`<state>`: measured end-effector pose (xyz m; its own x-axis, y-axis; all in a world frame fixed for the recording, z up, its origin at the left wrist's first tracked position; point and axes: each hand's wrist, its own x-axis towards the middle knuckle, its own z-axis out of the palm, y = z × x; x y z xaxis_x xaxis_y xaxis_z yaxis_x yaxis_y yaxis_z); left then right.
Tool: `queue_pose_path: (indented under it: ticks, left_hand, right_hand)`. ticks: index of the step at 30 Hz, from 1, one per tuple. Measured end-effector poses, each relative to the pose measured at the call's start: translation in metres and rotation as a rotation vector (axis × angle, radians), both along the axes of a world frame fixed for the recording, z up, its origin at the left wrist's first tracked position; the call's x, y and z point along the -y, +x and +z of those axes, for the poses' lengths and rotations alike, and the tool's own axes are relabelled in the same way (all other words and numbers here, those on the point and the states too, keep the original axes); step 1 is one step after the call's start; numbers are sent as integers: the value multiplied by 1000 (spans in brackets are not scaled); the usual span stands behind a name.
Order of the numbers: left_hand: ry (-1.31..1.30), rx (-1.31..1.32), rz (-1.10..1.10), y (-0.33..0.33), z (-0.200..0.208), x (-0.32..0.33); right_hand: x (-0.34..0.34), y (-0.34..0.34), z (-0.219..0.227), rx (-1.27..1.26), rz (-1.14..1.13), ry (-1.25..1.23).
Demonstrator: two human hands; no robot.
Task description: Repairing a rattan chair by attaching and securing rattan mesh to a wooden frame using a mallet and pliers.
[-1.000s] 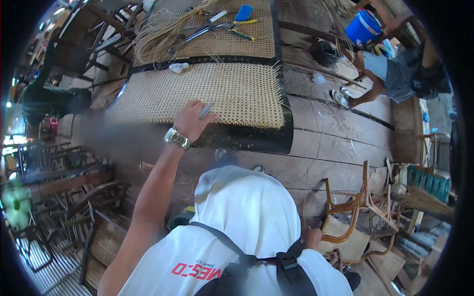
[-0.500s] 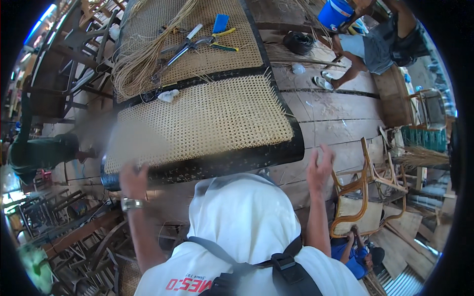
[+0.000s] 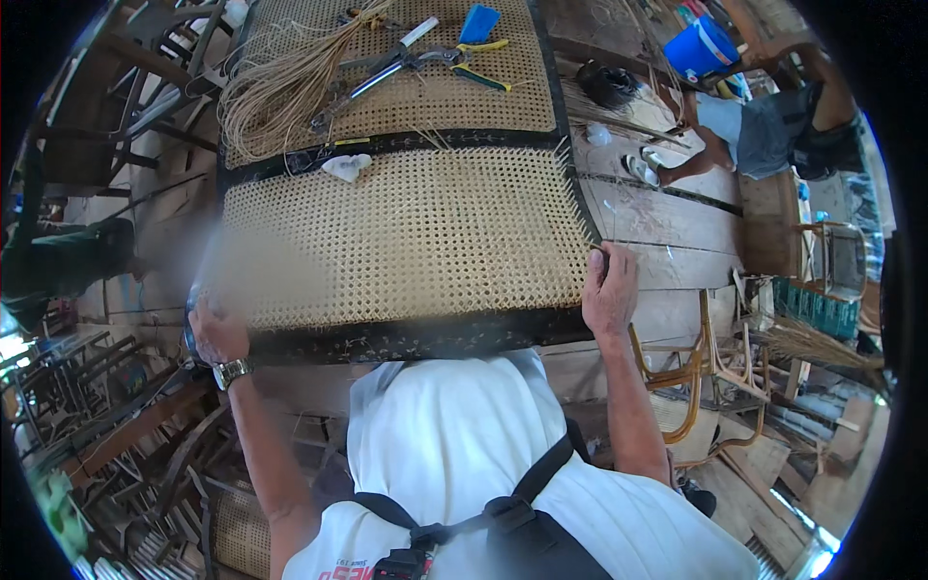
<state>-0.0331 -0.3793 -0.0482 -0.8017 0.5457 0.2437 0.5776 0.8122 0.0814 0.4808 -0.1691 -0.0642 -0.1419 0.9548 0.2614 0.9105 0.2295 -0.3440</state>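
A black wooden frame (image 3: 425, 340) with woven cane panels spreads out before me. Its nearer cane panel (image 3: 425, 242) has loose strand ends sticking up along the right edge. At the near left corner my left hand (image 3: 218, 333), with a metal watch on the wrist, is closed on the frame's edge. My right hand (image 3: 611, 290) grips the right side, thumb on top and fingers at the outer edge. A blur on the picture covers part of the panel's left side. A crumpled white piece (image 3: 346, 167) rests by the crossbar between the panels.
On the farther panel lie a cane strand bundle (image 3: 280, 97), yellow-handled pliers (image 3: 474, 66) and a blue block (image 3: 479, 24). Chair frames (image 3: 706, 358) stand at right, dark furniture parts (image 3: 106, 425) at left. A seated person (image 3: 773, 126) is at the upper right.
Both hands, raised and apart from the frame before, have come down onto its two sides and taken hold. The frame appears larger and slightly shifted in view.
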Motion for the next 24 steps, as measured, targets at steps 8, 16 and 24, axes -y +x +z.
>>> queue_pose_path:
  ticks: [8,16,24]
  left_hand:
    - [-47,-69,90,0,-8,-6]
    - [-91,-66,91,-9,-14,-7]
    - [-141,-61,165,-12,-12,1]
  right_hand:
    - [3,-3,13,42,-32,-119]
    - [1,3,14,25,-11,-131]
    - [-30,-12,40,126,176,-296]
